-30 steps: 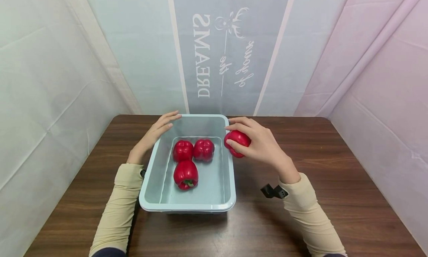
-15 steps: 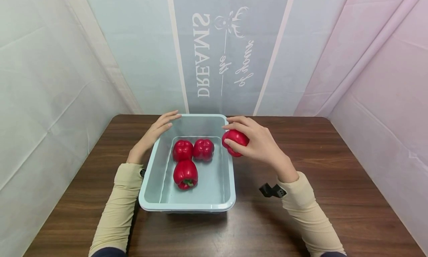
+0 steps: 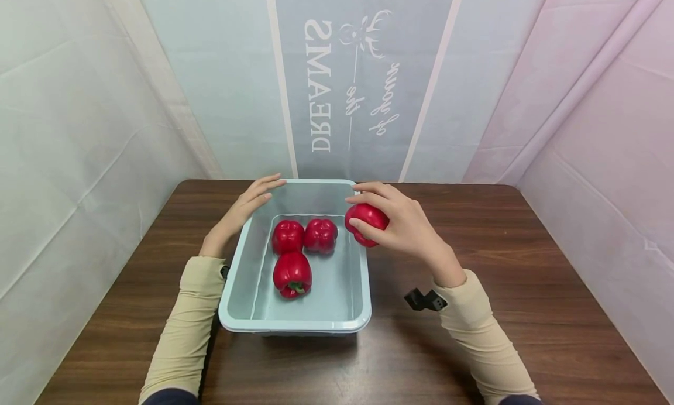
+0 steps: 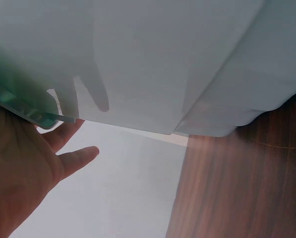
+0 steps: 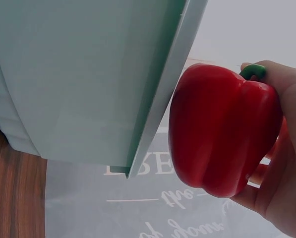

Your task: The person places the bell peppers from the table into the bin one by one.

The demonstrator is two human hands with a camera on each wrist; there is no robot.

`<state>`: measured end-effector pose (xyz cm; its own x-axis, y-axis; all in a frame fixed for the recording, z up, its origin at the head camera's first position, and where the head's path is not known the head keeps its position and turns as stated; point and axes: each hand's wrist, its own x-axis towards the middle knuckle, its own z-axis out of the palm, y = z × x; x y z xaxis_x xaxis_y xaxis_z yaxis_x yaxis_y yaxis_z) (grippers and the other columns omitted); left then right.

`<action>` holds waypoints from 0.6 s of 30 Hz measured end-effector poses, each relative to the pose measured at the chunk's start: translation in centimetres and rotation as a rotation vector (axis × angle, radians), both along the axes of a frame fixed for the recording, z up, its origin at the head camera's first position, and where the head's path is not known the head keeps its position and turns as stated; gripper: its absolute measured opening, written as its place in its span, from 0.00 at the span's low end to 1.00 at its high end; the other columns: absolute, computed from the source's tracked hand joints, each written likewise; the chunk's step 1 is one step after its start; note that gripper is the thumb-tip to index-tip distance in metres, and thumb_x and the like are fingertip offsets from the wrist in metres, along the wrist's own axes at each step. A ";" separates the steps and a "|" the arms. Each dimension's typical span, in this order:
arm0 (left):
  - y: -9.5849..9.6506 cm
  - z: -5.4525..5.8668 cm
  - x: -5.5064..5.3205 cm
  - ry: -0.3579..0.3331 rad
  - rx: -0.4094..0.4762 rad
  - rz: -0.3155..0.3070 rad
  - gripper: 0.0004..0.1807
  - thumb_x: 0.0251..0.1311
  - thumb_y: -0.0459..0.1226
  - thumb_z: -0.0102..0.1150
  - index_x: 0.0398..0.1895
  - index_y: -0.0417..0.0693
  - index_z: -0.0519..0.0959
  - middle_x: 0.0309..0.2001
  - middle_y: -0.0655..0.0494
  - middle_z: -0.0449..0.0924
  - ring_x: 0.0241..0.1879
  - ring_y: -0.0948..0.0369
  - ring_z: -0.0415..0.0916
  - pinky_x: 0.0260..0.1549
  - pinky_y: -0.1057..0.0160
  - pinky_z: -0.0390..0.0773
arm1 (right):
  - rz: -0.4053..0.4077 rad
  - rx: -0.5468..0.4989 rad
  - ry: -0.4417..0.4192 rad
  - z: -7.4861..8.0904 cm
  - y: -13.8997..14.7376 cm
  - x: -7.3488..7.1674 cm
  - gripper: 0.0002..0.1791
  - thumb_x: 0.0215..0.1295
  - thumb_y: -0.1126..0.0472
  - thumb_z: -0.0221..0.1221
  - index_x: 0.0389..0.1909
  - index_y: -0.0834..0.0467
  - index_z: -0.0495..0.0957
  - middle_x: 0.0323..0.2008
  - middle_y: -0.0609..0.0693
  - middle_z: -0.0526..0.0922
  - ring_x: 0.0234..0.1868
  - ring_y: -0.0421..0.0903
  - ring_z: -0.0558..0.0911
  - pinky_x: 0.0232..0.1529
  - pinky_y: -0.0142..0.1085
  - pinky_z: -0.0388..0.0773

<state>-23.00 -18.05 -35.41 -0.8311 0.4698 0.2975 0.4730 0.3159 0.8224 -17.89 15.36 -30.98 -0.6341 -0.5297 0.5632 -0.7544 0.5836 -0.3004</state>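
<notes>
My right hand (image 3: pixel 402 223) grips a red bell pepper (image 3: pixel 367 223) at the right rim of a pale blue plastic basin (image 3: pixel 295 326). In the right wrist view this bell pepper (image 5: pixel 219 131) shows its green stem near my thumb, beside the basin's rim (image 5: pixel 170 74). Inside the basin lie three more red bell peppers: one at back left (image 3: pixel 288 237), one at back right (image 3: pixel 321 236), and one in front (image 3: pixel 292 276) with its stem toward me. My left hand (image 3: pixel 244 209) rests with straight fingers along the basin's far left rim; the left wrist view shows the hand (image 4: pixel 33 168) beside the basin wall (image 4: pixel 138 59).
The basin stands on a dark wood-grain table (image 3: pixel 474 247). Behind the table hangs a grey and pale blue cloth (image 3: pixel 363 89) with mirrored lettering. White cloth walls (image 3: pixel 79 130) close off both sides.
My right hand has moved slightly left with the bell pepper, which now overlaps more of the basin's right rim in the head view. The left hand and the other peppers stay put.
</notes>
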 end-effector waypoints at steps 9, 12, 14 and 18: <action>0.0 -0.1 0.1 0.014 0.003 -0.003 0.22 0.69 0.31 0.36 0.65 0.36 0.64 0.69 0.44 0.53 0.70 0.49 0.45 0.64 0.40 0.46 | 0.019 -0.006 0.001 0.0 -0.5 0.3 0.23 0.52 0.49 0.65 0.51 0.45 0.78 0.55 0.42 0.73 0.53 0.39 0.73 0.38 0.38 0.80; 0.0 -0.2 0.1 0.013 0.005 -0.005 0.22 0.69 0.31 0.36 0.65 0.36 0.64 0.69 0.43 0.52 0.70 0.49 0.44 0.64 0.40 0.46 | 0.024 -0.005 0.003 0.0 -0.7 0.4 0.22 0.52 0.49 0.65 0.51 0.44 0.78 0.55 0.42 0.73 0.54 0.39 0.73 0.38 0.37 0.80; 0.0 -0.2 0.1 0.012 0.004 -0.006 0.22 0.69 0.31 0.36 0.65 0.36 0.64 0.70 0.42 0.52 0.70 0.49 0.44 0.64 0.40 0.46 | 0.029 -0.006 0.006 0.0 -0.8 0.4 0.22 0.53 0.49 0.65 0.50 0.45 0.78 0.55 0.43 0.74 0.54 0.40 0.73 0.39 0.38 0.80; 0.0 -0.4 0.1 0.014 0.006 -0.009 0.22 0.69 0.31 0.37 0.65 0.37 0.64 0.70 0.41 0.51 0.70 0.49 0.44 0.64 0.40 0.46 | 0.035 -0.013 0.011 -0.1 -1.0 0.5 0.21 0.53 0.49 0.64 0.50 0.45 0.78 0.55 0.43 0.74 0.54 0.40 0.73 0.38 0.38 0.80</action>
<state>-22.88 -18.09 -35.79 -0.8227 0.4754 0.3116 0.4871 0.3070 0.8176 -17.39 14.38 -31.11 -0.6091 -0.5442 0.5769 -0.7775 0.5532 -0.2991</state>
